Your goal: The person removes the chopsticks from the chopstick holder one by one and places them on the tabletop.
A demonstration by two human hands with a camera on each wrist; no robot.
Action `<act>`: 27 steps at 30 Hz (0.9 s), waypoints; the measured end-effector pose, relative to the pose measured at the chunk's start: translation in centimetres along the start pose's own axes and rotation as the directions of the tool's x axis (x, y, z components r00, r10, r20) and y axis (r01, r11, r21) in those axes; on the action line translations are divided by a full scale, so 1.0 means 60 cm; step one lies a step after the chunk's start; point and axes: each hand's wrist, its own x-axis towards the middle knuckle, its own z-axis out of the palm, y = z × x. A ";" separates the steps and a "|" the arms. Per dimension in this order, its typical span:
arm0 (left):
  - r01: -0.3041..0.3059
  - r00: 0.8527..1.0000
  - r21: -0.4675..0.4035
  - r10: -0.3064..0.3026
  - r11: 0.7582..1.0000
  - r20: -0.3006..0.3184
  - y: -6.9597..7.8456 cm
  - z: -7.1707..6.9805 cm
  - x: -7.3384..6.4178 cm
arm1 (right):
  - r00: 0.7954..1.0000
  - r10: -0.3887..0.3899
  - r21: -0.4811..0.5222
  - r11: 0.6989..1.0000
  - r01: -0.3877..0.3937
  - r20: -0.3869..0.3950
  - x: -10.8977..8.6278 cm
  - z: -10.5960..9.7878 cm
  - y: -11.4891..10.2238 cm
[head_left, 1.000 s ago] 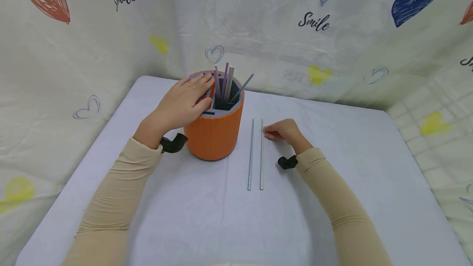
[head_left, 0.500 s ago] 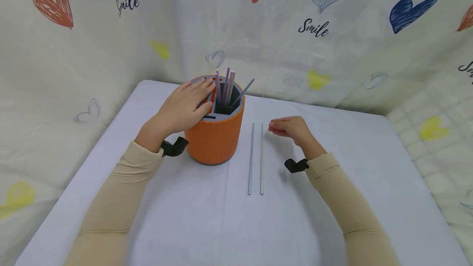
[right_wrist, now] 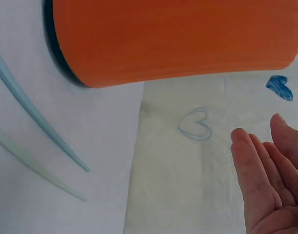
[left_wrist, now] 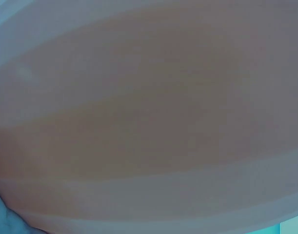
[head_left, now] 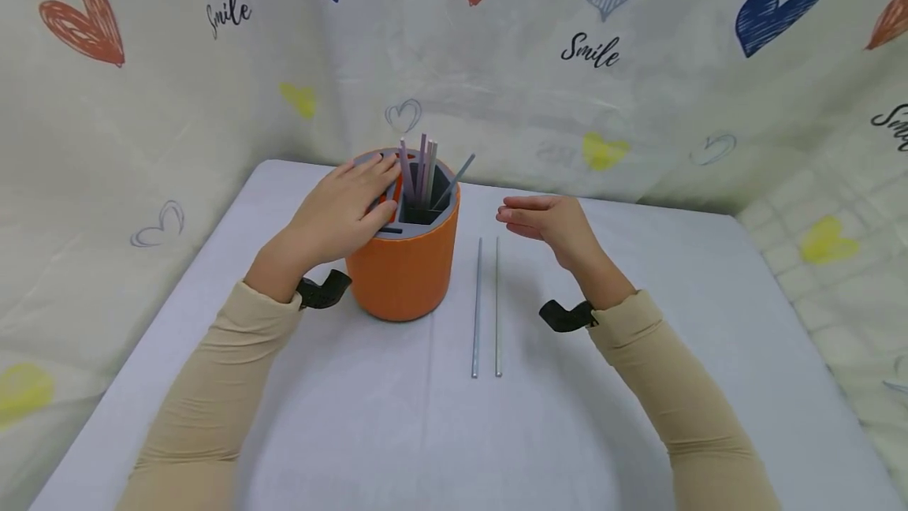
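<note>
- Head view: the left hand [head_left: 336, 215] rests on top of the orange pen holder [head_left: 400, 282], fingers extended, hiding part of the divided top; the upright sticks [head_left: 430, 172] beside it have their lower ends hidden.
- The right hand [head_left: 553, 227] is raised over the desk [head_left: 397, 408], grip relaxed and holding nothing, near the pale green stick [head_left: 498, 306] and blue stick [head_left: 478, 307], lying side by side, apart.
- Left wrist view: a blurred brownish-grey shape [left_wrist: 149, 117] nearly fills it; I can't tell what it is.
- Right wrist view: the edges crop the holder, both lying sticks and the right hand.
</note>
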 end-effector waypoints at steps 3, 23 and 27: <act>0.007 1.000 0.002 -0.007 1.000 0.001 0.000 -0.002 -0.002 | 1.000 -0.029 0.018 0.999 0.029 0.009 0.003 0.004 -0.003; -0.015 1.000 0.022 0.015 1.000 0.000 0.000 -0.006 0.003 | 0.986 -0.161 0.146 0.977 0.153 0.045 -0.023 0.041 -0.067; -0.017 1.000 0.025 0.017 1.000 0.010 0.003 -0.004 0.002 | 0.983 -0.178 0.158 0.973 0.169 0.041 -0.030 0.048 -0.074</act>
